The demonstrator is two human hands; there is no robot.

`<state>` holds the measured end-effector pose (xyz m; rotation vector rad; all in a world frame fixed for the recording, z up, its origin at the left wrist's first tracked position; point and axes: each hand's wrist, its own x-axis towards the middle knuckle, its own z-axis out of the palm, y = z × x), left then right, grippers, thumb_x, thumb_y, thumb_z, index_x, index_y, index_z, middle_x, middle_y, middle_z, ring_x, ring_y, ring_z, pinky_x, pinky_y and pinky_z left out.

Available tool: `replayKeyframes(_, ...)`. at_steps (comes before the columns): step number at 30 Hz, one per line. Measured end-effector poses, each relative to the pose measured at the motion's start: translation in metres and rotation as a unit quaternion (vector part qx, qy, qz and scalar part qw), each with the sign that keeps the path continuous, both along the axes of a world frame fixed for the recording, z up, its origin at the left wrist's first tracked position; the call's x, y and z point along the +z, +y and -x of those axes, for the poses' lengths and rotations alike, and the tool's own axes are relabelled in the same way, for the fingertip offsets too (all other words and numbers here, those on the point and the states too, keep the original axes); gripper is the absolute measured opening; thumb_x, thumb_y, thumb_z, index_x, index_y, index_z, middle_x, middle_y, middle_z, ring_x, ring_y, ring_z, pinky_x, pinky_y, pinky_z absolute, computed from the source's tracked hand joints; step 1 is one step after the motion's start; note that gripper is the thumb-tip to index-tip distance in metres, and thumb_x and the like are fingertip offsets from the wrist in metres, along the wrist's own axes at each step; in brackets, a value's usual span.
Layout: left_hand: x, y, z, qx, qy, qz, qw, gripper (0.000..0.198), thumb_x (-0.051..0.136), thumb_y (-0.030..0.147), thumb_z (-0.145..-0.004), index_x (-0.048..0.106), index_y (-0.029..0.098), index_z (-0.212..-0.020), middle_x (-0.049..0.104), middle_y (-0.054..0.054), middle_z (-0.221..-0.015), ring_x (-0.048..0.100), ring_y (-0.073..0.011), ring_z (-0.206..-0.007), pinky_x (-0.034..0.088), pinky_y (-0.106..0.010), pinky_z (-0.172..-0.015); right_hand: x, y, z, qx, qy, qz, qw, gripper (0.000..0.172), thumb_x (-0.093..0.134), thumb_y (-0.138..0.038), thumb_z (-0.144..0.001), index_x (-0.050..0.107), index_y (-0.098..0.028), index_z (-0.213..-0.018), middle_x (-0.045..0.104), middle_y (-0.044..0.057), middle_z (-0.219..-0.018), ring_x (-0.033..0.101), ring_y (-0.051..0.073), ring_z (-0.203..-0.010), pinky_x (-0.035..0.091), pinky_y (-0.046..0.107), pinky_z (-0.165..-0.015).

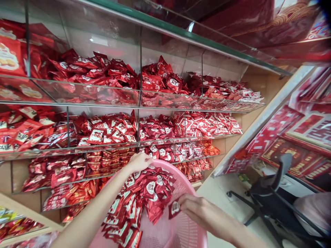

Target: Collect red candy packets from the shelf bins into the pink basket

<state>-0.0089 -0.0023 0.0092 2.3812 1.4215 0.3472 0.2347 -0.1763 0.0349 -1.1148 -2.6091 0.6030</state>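
Dark-red, glossy plastic packets with white rounded labels and dark lettering [151,187] lie heaped in a round, pink plastic basket with a perforated wall [190,229]. Other red packets with larger white patches [122,213] lie beside them, along the basket's left side and nearer the wearer. Part of the basket's bottom shows bare.

One small, dark-red packet with a white label [174,209] is pinched between the thumb and fingers of the right hand [192,206], over the basket's right side. The left hand [141,162] is at the far rim, fingers bent; they are partly hidden, so I cannot tell whether it grips.

Beyond the basket, glass-fronted shelves [103,107] carry many red packets in divided compartments. A black office chair with a wheeled base [269,198] stands at the right.
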Motion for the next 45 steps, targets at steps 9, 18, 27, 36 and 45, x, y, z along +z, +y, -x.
replayKeyframes(9,0.000,0.001,-0.001,0.000,0.010,0.000,1.000,0.037,0.035,0.049,-0.081,0.068,0.032,-0.078,0.066,0.004,-0.069,0.061,-0.0174,-0.071,0.033,-0.025,-0.062,-0.026,0.020,0.005,0.111,-0.137,-0.001,0.984,0.022,0.036,-0.010,-0.088,0.052,-0.015,-0.074,0.056,0.004,-0.082,0.050,0.011,-0.068,0.041,0.021,-0.062)
replayKeyframes(18,0.000,-0.001,0.007,0.026,0.007,0.007,1.000,0.037,0.036,0.051,-0.081,0.069,0.034,-0.081,0.068,0.004,-0.076,0.061,-0.0189,-0.075,0.036,-0.025,-0.064,-0.023,0.039,0.012,0.169,-0.113,0.037,0.978,0.018,0.040,-0.007,-0.083,0.050,-0.016,-0.071,0.055,0.002,-0.086,0.050,0.011,-0.076,0.042,0.021,-0.072)
replayKeyframes(27,0.003,0.000,0.007,0.034,0.004,0.018,0.999,0.038,0.037,0.050,-0.081,0.069,0.031,-0.079,0.069,0.003,-0.076,0.062,-0.0189,-0.076,0.038,-0.025,-0.067,-0.031,0.043,0.015,0.150,-0.244,-0.079,0.955,0.019,0.041,-0.003,-0.080,0.054,-0.015,-0.073,0.056,0.001,-0.081,0.045,0.010,-0.057,0.034,0.022,-0.051)
replayKeyframes(36,0.000,0.004,0.012,0.020,-0.011,0.005,1.000,0.039,0.035,0.048,-0.082,0.065,0.027,-0.067,0.063,0.003,-0.065,0.058,-0.0165,-0.065,0.035,-0.024,-0.062,-0.037,0.047,0.022,0.095,-0.295,-0.117,0.944,0.015,0.048,-0.009,-0.078,0.060,-0.015,-0.070,0.063,0.002,-0.080,0.052,0.010,-0.055,0.032,0.025,-0.048)
replayKeyframes(45,-0.001,0.009,0.015,0.031,-0.015,0.008,0.999,0.038,0.035,0.047,-0.082,0.066,0.028,-0.072,0.066,0.002,-0.070,0.060,-0.0177,-0.071,0.036,-0.026,-0.067,-0.054,0.047,0.028,0.070,-0.285,-0.139,0.946,0.014,0.053,-0.007,-0.074,0.063,-0.015,-0.068,0.066,0.004,-0.070,0.061,0.015,-0.065,0.044,0.026,-0.065)
